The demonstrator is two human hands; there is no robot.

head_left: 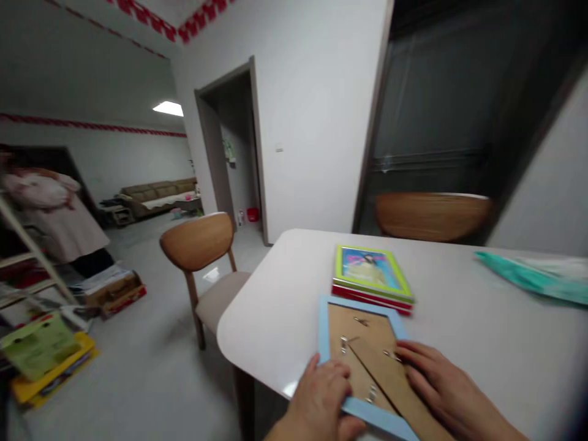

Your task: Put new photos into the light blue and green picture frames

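Observation:
A light blue picture frame (324, 324) lies face down on the white table (459, 331), its brown backing board with small metal clips turned up. My left hand (321, 392) rests on the frame's near left corner, fingers curled over the blue edge. My right hand (441, 386) lies flat on the backing board, fingertips by a clip. Just beyond the frame sits a stack of frames (371, 277), a green-edged one with a colourful picture on top and a red one below.
A teal and white bag (537, 274) lies at the table's right. Wooden chairs stand at the left (198, 242) and far side (432, 214). A person in pink (50, 214) stands at far left by shelves and clutter on the floor.

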